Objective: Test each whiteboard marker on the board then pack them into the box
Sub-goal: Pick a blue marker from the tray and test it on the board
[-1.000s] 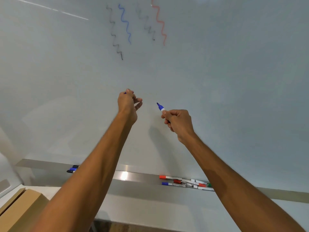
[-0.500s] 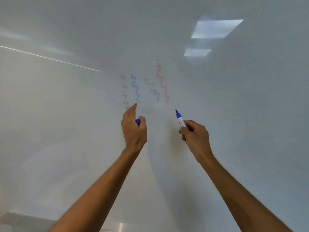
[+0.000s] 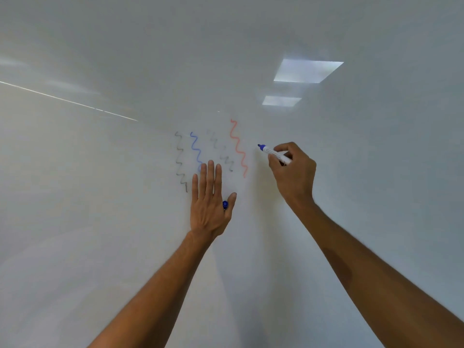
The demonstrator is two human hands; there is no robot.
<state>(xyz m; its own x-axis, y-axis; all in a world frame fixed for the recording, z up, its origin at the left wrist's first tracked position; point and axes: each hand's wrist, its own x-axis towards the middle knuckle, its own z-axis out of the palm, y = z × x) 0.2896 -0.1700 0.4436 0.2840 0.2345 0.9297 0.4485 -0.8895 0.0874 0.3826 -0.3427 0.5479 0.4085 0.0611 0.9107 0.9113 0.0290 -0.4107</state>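
Note:
My right hand (image 3: 295, 172) grips an uncapped blue marker (image 3: 274, 153). Its tip points up-left at the whiteboard (image 3: 100, 202), just right of a red squiggle (image 3: 238, 149); whether the tip touches the board I cannot tell. My left hand (image 3: 206, 204) lies flat on the board with straight fingers, and its thumb pinches the blue cap (image 3: 225, 204) against the hand. The fingertips cover the lower end of a blue squiggle (image 3: 195, 146). The box and the other markers are out of view.
On the board are also a dark squiggle (image 3: 181, 162) at the left and a faint grey one (image 3: 222, 153) between blue and red. Ceiling lights reflect at the upper right (image 3: 307, 71). The board stretches bare to both sides.
The view has tilted up, so the tray, markers and box have dropped out of sight. My left hand has flattened onto the board. My right hand has raised the marker beside the red squiggle.

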